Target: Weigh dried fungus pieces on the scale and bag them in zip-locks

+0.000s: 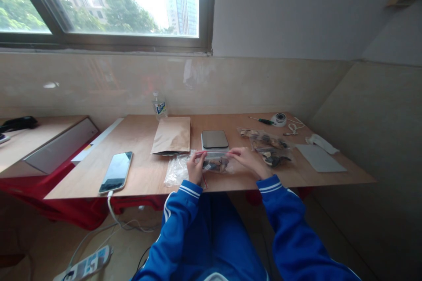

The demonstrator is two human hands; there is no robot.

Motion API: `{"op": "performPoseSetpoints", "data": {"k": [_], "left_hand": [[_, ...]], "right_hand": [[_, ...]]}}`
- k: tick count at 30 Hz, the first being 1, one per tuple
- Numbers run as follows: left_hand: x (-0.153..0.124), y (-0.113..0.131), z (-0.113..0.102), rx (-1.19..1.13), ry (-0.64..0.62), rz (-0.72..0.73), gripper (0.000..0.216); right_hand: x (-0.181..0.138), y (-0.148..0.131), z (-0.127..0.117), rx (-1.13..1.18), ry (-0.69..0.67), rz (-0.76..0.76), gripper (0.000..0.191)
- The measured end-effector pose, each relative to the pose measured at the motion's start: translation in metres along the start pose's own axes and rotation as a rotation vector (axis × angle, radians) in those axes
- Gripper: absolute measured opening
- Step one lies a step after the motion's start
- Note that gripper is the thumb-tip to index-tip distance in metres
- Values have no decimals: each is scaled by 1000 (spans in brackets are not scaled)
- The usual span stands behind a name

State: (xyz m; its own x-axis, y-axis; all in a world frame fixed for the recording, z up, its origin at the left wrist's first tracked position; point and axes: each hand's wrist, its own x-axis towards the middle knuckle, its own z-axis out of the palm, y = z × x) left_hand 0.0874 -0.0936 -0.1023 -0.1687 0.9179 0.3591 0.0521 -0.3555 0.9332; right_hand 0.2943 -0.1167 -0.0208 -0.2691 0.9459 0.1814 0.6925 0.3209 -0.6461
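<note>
A small clear bag (216, 166) with dark and brown dried pieces in it lies near the table's front edge, straight ahead of me. My left hand (195, 169) pinches the left end of its reddish top strip, at nine o'clock; my right hand (246, 160) pinches the other end, at three. I cannot tell whether the strip is sealed. If it is open, a hard tug or a tilt toward six o'clock, where the table (141, 184) ends, could spill pieces into my lap. Uneven pressure could leave a gap.

At twelve o'clock, just past the bag, sits a flat scale (215, 139); a careless push forward could knock it. At nine, crumpled clear plastic (174, 171) is close by my left hand and could snag on my fingers. At ten stands a brown paper bag (172, 136). At two, more filled bags (272, 142) lie near my right forearm, where a sleeve could drag them. Farther out, toward nine, lies a phone (116, 172); its cable, hanging off the table, could pull it down if caught.
</note>
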Motion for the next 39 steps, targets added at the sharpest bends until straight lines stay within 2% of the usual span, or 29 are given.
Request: {"op": "performPoseSetpoints", "data": {"k": [5, 8, 12, 15, 17, 20, 23, 25, 29, 32, 34, 37, 39], "left_hand": [[-1, 1, 0, -8, -25, -3, 26], [-1, 2, 0, -66, -19, -42, 33], [-3, 3, 0, -183, -44, -101, 42], [-3, 5, 0, -174, -89, -64, 43], [-2, 5, -1, -170, -96, -42, 47], [-2, 6, -1, -94, -48, -20, 49], [-3, 4, -1, 43, 19, -9, 48], [-2, 1, -1, 93, 102, -18, 46], [14, -8, -8, -28, 331, -199, 43], [33, -12, -20, -94, 346, -303, 40], [44, -8, -29, -86, 330, -312, 36], [52, 9, -46, -22, 302, -263, 29], [54, 22, -61, 240, 290, -123, 26]], "right_hand": [[-4, 7, -2, 18, 51, 53, 25], [-6, 16, 9, 208, 82, 38, 22], [-11, 30, 19, 483, 130, 82, 29], [-13, 47, 1, 517, 260, 115, 33], [-13, 65, -27, 419, 424, 141, 37], [-17, 94, -74, 130, 601, 236, 45], [-28, 109, -95, -285, 871, 276, 47], [-37, 108, -85, -456, 921, 238, 43], [-51, 94, -28, -539, 677, 169, 32], [-52, 86, 14, -572, 529, 289, 30], [-48, 75, 33, -562, 514, 323, 34], [-41, 41, 54, -455, 467, 158, 37], [-36, 7, 69, -322, 318, -52, 37]]}}
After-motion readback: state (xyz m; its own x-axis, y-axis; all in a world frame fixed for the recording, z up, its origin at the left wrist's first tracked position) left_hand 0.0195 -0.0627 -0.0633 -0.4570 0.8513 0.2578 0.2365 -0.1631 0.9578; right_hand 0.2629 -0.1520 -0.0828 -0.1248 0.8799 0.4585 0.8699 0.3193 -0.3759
